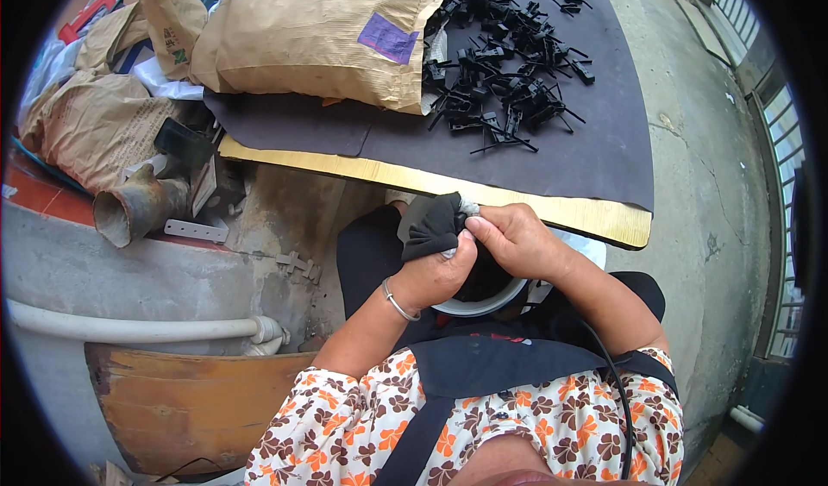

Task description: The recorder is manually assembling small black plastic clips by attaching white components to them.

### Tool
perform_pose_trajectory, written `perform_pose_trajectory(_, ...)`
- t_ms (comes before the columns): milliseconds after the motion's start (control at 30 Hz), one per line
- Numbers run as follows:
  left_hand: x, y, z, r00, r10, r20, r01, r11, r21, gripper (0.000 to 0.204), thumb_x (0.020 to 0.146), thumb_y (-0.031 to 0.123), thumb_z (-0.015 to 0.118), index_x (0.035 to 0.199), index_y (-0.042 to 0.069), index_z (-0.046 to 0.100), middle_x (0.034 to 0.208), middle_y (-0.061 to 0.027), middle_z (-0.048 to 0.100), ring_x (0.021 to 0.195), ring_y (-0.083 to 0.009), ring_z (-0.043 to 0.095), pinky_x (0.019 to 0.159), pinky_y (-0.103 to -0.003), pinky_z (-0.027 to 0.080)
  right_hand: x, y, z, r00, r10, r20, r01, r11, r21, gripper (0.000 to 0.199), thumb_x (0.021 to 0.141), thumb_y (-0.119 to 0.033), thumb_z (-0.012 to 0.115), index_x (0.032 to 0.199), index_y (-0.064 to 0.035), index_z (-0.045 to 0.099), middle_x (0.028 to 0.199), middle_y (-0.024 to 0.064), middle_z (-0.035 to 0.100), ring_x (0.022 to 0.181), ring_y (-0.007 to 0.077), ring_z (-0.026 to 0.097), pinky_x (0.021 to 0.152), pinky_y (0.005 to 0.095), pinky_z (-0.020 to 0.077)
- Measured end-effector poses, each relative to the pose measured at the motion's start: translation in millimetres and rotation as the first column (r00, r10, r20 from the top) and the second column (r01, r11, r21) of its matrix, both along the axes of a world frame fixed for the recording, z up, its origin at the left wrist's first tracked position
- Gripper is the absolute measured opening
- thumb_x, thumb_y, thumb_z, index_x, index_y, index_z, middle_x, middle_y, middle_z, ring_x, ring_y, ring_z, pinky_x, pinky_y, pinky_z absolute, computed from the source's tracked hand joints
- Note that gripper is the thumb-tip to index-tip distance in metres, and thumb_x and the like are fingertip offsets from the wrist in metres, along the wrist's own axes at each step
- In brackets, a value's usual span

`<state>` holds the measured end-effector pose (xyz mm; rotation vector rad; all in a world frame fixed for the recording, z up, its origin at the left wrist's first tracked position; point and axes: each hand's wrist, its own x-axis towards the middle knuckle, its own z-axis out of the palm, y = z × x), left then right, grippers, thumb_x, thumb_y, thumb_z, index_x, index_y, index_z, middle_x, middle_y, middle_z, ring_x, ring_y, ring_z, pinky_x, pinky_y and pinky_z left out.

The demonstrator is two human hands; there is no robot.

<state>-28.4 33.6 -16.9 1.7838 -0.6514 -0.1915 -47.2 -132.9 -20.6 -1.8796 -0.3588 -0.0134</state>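
My left hand (435, 275) and my right hand (515, 240) meet just below the near edge of a low board. Both grip a black cloth-like piece (434, 225), perhaps a glove, with a bit of grey showing at its top. A silver bangle sits on my left wrist. Under my hands a white bowl (483, 303) rests on my lap, mostly hidden. On the board's dark mat (595, 154) lies a heap of several small black plastic parts (504, 63).
A big brown paper sack (319, 33) lies open on the mat at upper left, more crumpled sacks (95, 124) beside it. A rusty pipe elbow (134, 206), a white pipe (129, 328) and a wooden plank (190, 400) lie at left. Concrete floor at right.
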Motion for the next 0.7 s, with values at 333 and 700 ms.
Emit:
perform_pose_trajectory(333, 8.6, 2.1, 7.5, 0.932, -0.112, 0.346, 0.011, 0.960, 0.281, 0.023, 0.079, 0.012, 0.061, 0.101, 0.003, 0.060, 0.092, -0.0124, 0.063, 0.085, -0.0271, 0.060, 0.077, -0.035, 0.047, 24.7, -47.8, 4.8, 0.776, -0.413, 0.476, 0.619, 0.642, -0.452, 0.016, 0.082, -0.019, 0.061, 0.086, -0.0043, 0.055, 0.075, 0.0142, 0.061, 0.069, 0.0329, 0.060, 0.061, 0.0400, 0.0479)
perform_pose_trajectory(700, 10.2, -3.6, 15.2, 0.803, 0.237, 0.547, -0.330, 0.941, 0.076, 0.024, 0.081, 0.005, 0.060, 0.105, -0.002, 0.057, 0.095, -0.0156, 0.060, 0.085, -0.0283, 0.058, 0.079, -0.034, 0.046, 8.6, -42.0, 15.0, 0.738, -0.134, 0.661, 0.549, 0.689, -0.473, 0.011, 0.073, -0.007, 0.059, 0.078, -0.0046, 0.050, 0.064, 0.0071, 0.052, 0.057, 0.0263, 0.055, 0.052, 0.0354, 0.0453)
